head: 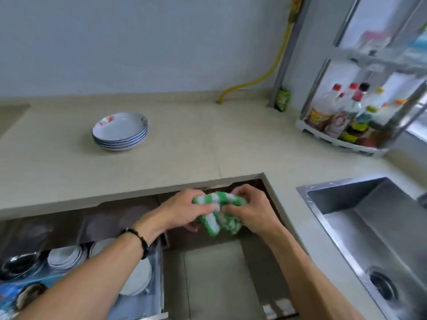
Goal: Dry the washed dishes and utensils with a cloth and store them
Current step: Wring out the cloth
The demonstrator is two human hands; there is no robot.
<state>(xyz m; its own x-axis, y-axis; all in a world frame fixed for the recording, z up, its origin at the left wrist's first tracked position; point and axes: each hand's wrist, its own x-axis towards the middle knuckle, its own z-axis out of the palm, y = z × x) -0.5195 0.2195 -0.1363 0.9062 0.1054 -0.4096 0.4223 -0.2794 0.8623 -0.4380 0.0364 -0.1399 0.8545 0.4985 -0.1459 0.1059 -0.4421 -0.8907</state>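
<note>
I cannot tell whether the bunched cloth (pixel 218 210) wraps anything, since my left hand (pixel 182 210) and right hand (pixel 250 210) cover its middle; my left forearm hides part of the white plates (pixel 138 280) in the drawer (pixel 159 273); the sink (pixel 374 229) runs off the right edge; the rack's bottles (pixel 346 112) are too blurred to read.

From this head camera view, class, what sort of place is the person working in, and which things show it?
Most likely a home kitchen: a steel sink set into the countertop, a stack of plates, and a rack of sauce bottles. Both hands grip a green-and-white cloth.
</note>
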